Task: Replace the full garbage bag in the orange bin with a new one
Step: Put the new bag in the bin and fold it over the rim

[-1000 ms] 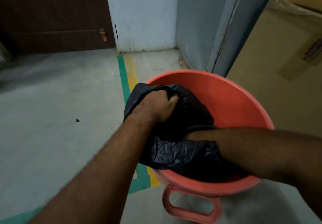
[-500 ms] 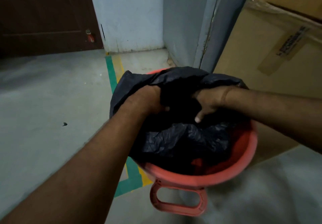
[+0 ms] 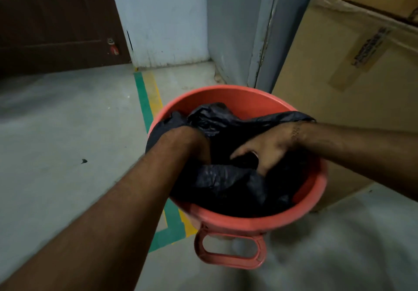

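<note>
Left hand (image 3: pixel 194 146) sunk into black bag (image 3: pixel 226 184), grip hidden; right hand (image 3: pixel 267 150) spread open, pressing bag inside orange bin (image 3: pixel 237 98).

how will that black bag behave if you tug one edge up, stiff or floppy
Probably floppy: the bag lies crumpled in folds inside the bin. It looks thin and light, draping over the rim by the left hand. Its glossy film may be slippery, so the right hand would likely need a bunched grip.
</note>
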